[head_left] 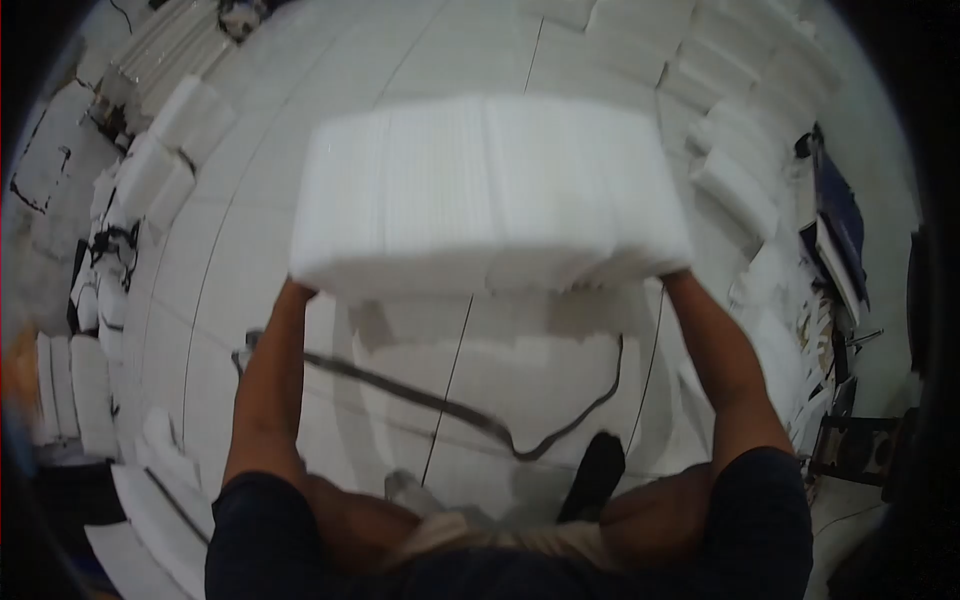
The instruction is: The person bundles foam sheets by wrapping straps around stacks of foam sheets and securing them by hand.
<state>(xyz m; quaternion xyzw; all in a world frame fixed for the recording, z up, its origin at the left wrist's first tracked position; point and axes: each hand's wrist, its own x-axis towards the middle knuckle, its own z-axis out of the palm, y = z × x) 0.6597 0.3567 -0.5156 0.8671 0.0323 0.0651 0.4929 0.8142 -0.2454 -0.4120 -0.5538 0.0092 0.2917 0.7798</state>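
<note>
A large bundle of white sheets (480, 190), looking like stacked foam or paper, is held up off the floor in front of me. Faint parallel lines run along its face, and the edges are slightly blurred. At its lower left corner my left hand (302, 286) grips it, fingers hidden beneath. My right hand (676, 277) holds the opposite lower corner, its fingers likewise out of sight. Below the bundle, a long dark grey strap (440, 403) lies curved across the tiled floor (400, 455), between my arms and near my feet.
More white bundles (735, 190) lie along the right, beside a dark blue flat object (838, 200). On the left are further white blocks (150, 180) and tangled black straps (115, 245). A dark-socked foot (597, 472) rests close to the strap.
</note>
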